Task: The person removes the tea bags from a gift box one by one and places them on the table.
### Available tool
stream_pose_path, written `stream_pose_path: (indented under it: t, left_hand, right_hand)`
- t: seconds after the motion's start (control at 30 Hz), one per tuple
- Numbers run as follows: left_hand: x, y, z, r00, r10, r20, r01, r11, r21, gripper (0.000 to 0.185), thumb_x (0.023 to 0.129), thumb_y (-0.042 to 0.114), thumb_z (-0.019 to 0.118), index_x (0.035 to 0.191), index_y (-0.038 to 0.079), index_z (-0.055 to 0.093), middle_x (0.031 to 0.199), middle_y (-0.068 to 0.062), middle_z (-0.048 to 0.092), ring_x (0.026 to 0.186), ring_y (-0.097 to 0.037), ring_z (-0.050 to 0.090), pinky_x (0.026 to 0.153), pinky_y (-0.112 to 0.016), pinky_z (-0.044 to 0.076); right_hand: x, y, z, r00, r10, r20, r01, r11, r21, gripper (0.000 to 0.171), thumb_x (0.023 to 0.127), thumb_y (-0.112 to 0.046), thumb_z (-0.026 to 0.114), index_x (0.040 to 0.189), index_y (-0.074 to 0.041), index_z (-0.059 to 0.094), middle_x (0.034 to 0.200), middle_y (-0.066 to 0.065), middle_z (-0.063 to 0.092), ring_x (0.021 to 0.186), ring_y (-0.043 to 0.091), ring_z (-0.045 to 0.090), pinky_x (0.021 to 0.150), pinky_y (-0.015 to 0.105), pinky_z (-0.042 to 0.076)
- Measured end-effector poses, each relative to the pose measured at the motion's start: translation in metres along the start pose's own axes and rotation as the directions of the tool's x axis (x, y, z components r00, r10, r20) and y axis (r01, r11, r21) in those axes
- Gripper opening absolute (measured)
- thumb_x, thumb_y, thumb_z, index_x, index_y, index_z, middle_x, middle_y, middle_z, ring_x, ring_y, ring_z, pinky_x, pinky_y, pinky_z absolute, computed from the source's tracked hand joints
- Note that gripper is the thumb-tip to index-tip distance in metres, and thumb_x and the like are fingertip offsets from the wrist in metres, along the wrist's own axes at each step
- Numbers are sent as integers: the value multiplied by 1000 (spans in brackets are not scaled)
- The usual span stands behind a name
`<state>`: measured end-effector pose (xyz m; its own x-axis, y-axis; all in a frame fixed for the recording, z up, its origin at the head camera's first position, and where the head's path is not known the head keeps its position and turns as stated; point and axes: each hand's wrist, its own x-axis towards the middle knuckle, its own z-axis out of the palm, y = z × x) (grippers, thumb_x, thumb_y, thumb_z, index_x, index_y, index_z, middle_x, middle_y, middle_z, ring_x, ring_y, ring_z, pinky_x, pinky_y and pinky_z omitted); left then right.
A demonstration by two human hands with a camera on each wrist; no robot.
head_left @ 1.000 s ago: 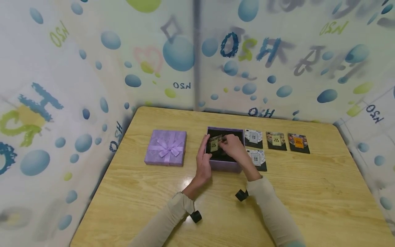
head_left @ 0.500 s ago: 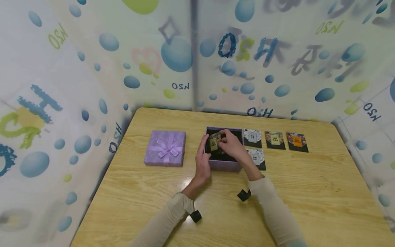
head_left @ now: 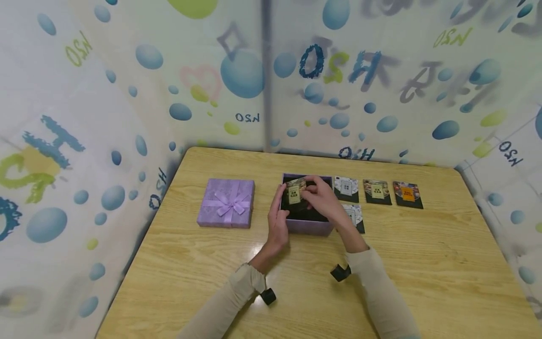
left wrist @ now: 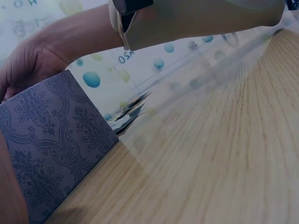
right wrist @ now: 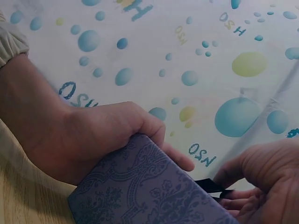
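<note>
- Bubble-printed sheeting walls in a pale wooden worktop on three sides, and we look down on it from above.
- Our left hand lies against the left wall of an open purple box, fingers curled over its edge and holding it in place; the right wrist view shows the same grasp on the patterned wall.
- Our right hand reaches over the box's black interior and pinches a small sachet with a yellow-green label, holding it tilted just above the box's far left corner.
- Four more sachets lie flat to the right of the box: a white one just beside it, another white one below it and partly behind our right wrist, then a green-labelled one and an orange-labelled one farther right.
- The box's lid, purple with a ribbon bow, sits apart on the left.
- A small black camera is strapped at each beige sleeve.
</note>
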<state>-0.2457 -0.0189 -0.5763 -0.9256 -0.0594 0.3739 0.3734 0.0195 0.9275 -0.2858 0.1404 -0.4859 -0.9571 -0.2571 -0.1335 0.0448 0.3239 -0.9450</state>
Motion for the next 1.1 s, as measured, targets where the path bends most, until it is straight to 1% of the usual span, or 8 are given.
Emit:
stream_pose_path:
  t: [0.13, 0.27, 0.37, 0.47, 0.63, 0.8, 0.97, 1.1]
  left_hand:
    - [1, 0, 0, 1000, 11, 0, -11, 1000, 8, 76, 87, -4, 34, 161, 13, 40, 169, -18, 30, 159, -24, 21, 126, -47, 19]
    - [1, 0, 0, 1000, 1, 3, -1, 1000, 15, 78, 87, -3, 34, 162, 16, 40, 169, -18, 29, 158, -20, 22, 126, -47, 19]
    - [1, 1, 0, 1000, -7, 4, 7, 1000, 15, 78, 87, -3, 34, 162, 17, 40, 170, -19, 28, 158, -19, 21, 126, -49, 19]
    - [1, 1, 0, 1000, -17, 3, 17, 1000, 13, 78, 87, -2, 34, 162, 16, 39, 170, -19, 28, 158, -20, 21, 126, -49, 18]
    - [1, 1, 1, 1000, -29, 7, 29, 1000, 12, 78, 88, -3, 34, 162, 18, 40, 171, -14, 27, 158, -19, 21, 125, -50, 19]
    - [0, 2, 0, 999, -35, 8, 35, 999, -1, 78, 88, -3, 32, 162, 20, 40, 171, -10, 27, 159, -17, 20, 125, -48, 20]
    - [1, 2, 1, 1000, -19, 3, 19, 1000, -16, 77, 88, -4, 31, 162, 16, 40, 170, -18, 27, 159, -21, 20, 125, -48, 20]
    - [1, 1, 1, 1000, -17, -3, 17, 1000, -8, 77, 88, -5, 31, 162, 15, 40, 171, -13, 28, 159, -23, 20, 126, -47, 19]
  right_hand:
    - [-6, -3, -4, 1000, -4, -3, 4, 1000, 16, 55, 105, -16, 58, 154, -2, 40, 129, 27, 66, 101, 43, 66, 88, 62, 54]
    - [-11, -5, -7, 1000, -14, -8, 14, 1000, 20, 54, 106, -15, 58, 154, -1, 39, 132, 28, 65, 105, 36, 67, 81, 46, 59]
    - [-15, -5, -9, 999, -30, -14, 31, 999, 29, 54, 106, -14, 57, 154, 0, 38, 132, 29, 64, 108, 36, 67, 76, 36, 58]
    - [-18, -4, -11, 999, -45, -27, 47, 998, 41, 53, 106, -13, 56, 154, 1, 38, 132, 29, 64, 108, 36, 67, 76, 36, 57]
    - [-22, -1, -14, 997, -58, -52, 62, 996, 59, 51, 106, -13, 57, 153, -1, 40, 128, 28, 65, 99, 29, 67, 80, 47, 57]
    - [-26, 0, -18, 996, -71, -61, 75, 995, 64, 51, 106, -13, 56, 153, 0, 40, 129, 28, 65, 92, 17, 67, 78, 41, 57]
    - [-29, 2, -25, 994, -67, -89, 73, 995, 62, 48, 107, -15, 56, 150, 1, 42, 128, 28, 66, 85, 15, 64, 77, 40, 56]
    - [-32, 3, -32, 990, -57, -130, 66, 996, 61, 47, 107, -15, 56, 148, 3, 44, 128, 28, 66, 84, 14, 62, 74, 36, 54]
